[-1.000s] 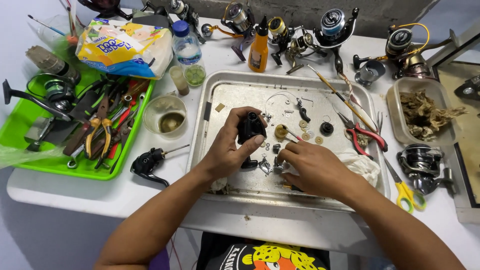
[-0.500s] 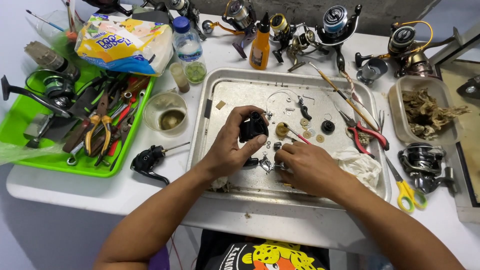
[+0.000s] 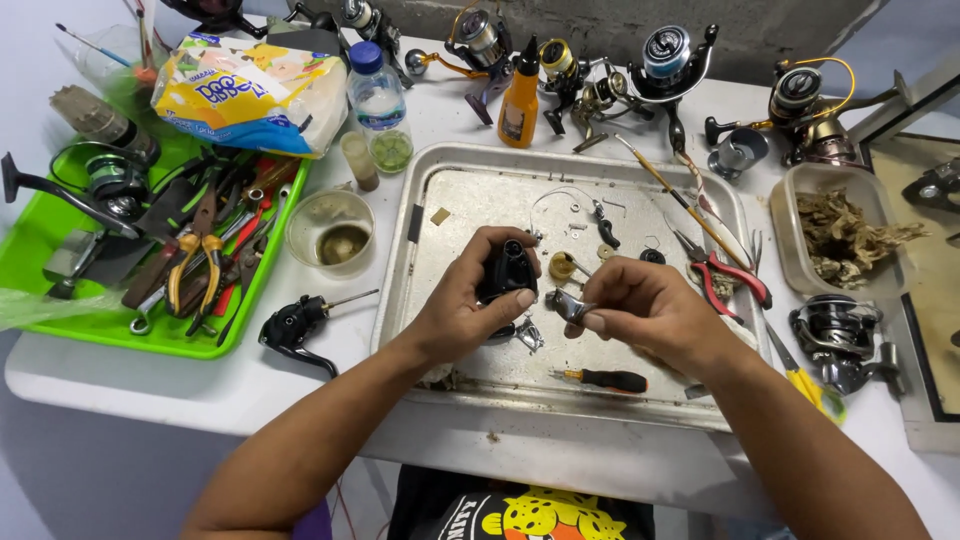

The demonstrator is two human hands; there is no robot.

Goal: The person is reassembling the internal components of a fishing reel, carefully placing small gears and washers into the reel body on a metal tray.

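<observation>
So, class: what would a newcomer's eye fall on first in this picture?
The two hands over the metal tray: the left hand grips a black reel body, the right hand pinches a small metal part. At the left, a bright green tray of tools; fishing reels line the far edge.

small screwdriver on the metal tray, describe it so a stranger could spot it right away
Find the big metal tray mid-table. Along its near edge, below the hands, lies the small screwdriver. Its black handle with an orange collar marks it out from the loose metal parts nearby.
</observation>
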